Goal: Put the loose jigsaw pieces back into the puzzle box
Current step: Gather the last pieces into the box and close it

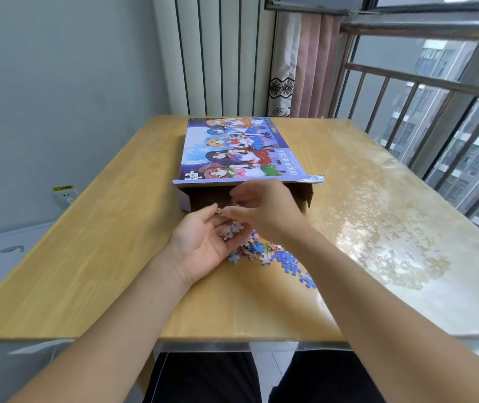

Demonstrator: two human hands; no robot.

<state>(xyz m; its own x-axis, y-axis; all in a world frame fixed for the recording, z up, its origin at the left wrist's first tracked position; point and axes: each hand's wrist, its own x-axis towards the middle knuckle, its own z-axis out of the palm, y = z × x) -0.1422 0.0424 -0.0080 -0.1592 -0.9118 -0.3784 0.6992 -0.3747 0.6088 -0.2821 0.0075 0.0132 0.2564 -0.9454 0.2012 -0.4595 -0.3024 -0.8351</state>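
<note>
The pieces are looking light, thin and stiff, likely to scatter or slip through fingers, so they are probably best scooped in small cupped handfuls or pinched by the edges. They are lying in a loose blue, purple and pink heap on the table, just in front of the box, whose near end is standing open. The left hand is lying palm up, cupping a few pale pieces. The right hand is hovering at the box mouth with fingers curled, seemingly pinching a single piece over the left fingertips.
</note>
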